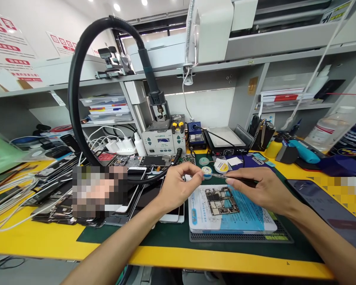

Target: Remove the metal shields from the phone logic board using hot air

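Observation:
My right hand [259, 188] is closed around dark-handled tweezers [249, 182], whose thin metal tips point left. My left hand [182, 184] is pinched at those tips; whatever sits between its thumb and index finger is too small to make out. Below and between the hands, a phone circuit board [222, 201] lies on a blue and white box [201, 223]. That box rests on a dark perforated mat [234, 238]. Just behind the fingertips are a small blue-rimmed round tin [207, 171] and a white and yellow round container [221, 166].
A hot-air station [164, 141] with a thick black hose [74, 87] stands behind. Phones and parts are piled at left, with white cables [23, 190]. At right lie a large dark phone [326, 209], a blue bottle [304, 151] and a clear bottle [329, 128].

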A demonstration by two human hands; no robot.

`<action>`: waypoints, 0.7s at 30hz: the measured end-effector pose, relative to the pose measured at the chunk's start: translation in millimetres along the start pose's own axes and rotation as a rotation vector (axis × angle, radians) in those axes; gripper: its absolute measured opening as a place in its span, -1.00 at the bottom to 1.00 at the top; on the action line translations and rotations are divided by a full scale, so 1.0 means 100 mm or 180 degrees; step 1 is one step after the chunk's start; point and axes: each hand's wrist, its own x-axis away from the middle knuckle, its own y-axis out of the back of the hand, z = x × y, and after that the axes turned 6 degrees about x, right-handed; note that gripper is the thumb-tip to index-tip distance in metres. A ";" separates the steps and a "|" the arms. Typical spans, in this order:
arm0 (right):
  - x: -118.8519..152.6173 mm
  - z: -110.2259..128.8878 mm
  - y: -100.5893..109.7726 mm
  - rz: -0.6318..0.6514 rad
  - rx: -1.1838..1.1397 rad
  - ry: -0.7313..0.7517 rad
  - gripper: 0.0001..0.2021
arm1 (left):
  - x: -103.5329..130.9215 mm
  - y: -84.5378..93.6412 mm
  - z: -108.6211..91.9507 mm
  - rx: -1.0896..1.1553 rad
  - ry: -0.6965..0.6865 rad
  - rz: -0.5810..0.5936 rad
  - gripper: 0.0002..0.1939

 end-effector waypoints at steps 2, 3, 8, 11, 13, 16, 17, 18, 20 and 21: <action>0.00 0.00 0.00 -0.0023 0.0024 0.0025 -0.81 | 0.00 0.00 0.01 0.0077 0.0032 0.0011 -0.73; 0.00 0.00 0.00 -0.0033 0.0037 0.0038 -0.81 | 0.00 -0.01 0.01 0.0112 0.0051 0.0021 -0.73; 0.00 0.00 -0.01 -0.0081 0.0096 0.0120 -0.81 | -0.01 0.00 0.01 0.0211 0.0131 0.0032 -0.74; 0.00 0.01 -0.02 -0.0120 0.0117 0.0150 -0.81 | -0.02 0.00 0.03 0.0240 0.0138 0.0022 -0.75; 0.00 0.01 -0.02 -0.0133 0.0110 0.0143 -0.81 | -0.02 0.01 0.03 0.0268 0.0134 0.0049 -0.75; -0.01 0.00 -0.02 -0.0125 0.0062 0.0101 -0.81 | -0.03 0.01 0.03 0.0308 0.0136 0.0075 -0.74; 0.00 0.00 -0.02 -0.0117 0.0041 0.0081 -0.81 | -0.03 0.00 0.03 0.0318 0.0136 0.0071 -0.74; 0.00 0.00 -0.02 -0.0109 0.0022 0.0058 -0.81 | -0.02 0.00 0.03 0.0327 0.0135 0.0068 -0.74; 0.00 0.00 -0.01 -0.0091 -0.0010 0.0022 -0.81 | -0.02 0.00 0.02 0.0348 0.0134 0.0062 -0.74; 0.00 0.00 -0.01 -0.0082 -0.0022 0.0011 -0.82 | -0.02 0.00 0.02 0.0358 0.0135 0.0063 -0.75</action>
